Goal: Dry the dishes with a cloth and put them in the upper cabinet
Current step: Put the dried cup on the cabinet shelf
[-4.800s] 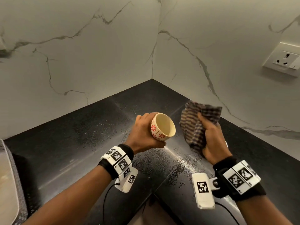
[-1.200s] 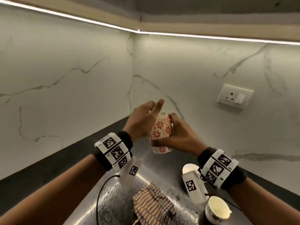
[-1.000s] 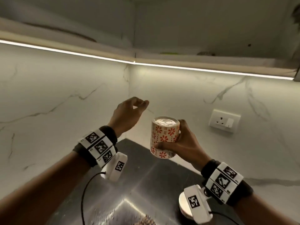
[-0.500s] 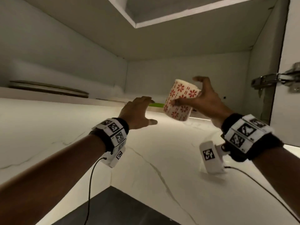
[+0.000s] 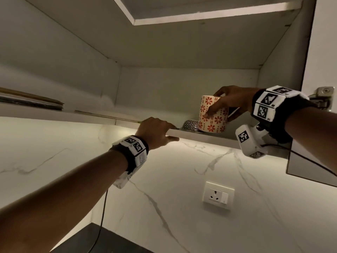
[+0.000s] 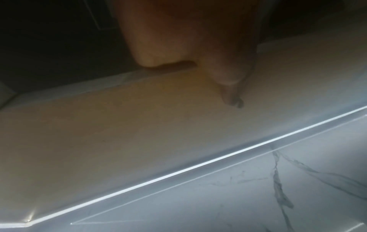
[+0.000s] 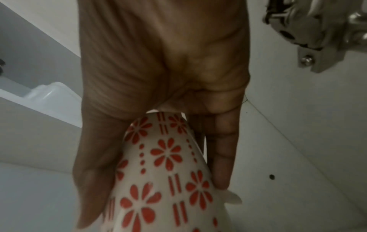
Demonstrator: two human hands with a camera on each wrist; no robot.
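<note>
A white cup with red flowers [image 5: 214, 121] stands upright at the front of the upper cabinet's lower shelf [image 5: 204, 136]. My right hand [image 5: 226, 101] grips it from the right, thumb on the near side and fingers behind. In the right wrist view the cup [image 7: 164, 172] sits between my thumb and fingers [image 7: 222, 157]. Whether its base rests on the shelf I cannot tell. My left hand [image 5: 156, 131] grips the shelf's front edge to the left of the cup, with the thumb [image 6: 230, 81] under the shelf board [image 6: 139, 125].
A small dark patterned bowl [image 5: 190, 125] sits on the shelf just left of the cup. Flat plates [image 5: 31, 104] lie on the shelf further left. The open cabinet door with its hinge [image 5: 323, 99] is at the right. A wall socket [image 5: 218, 197] is below.
My right hand has carried the cup up from the counter and into the cabinet, down to shelf level. The left hand let go of the cup and took hold of the shelf edge.
</note>
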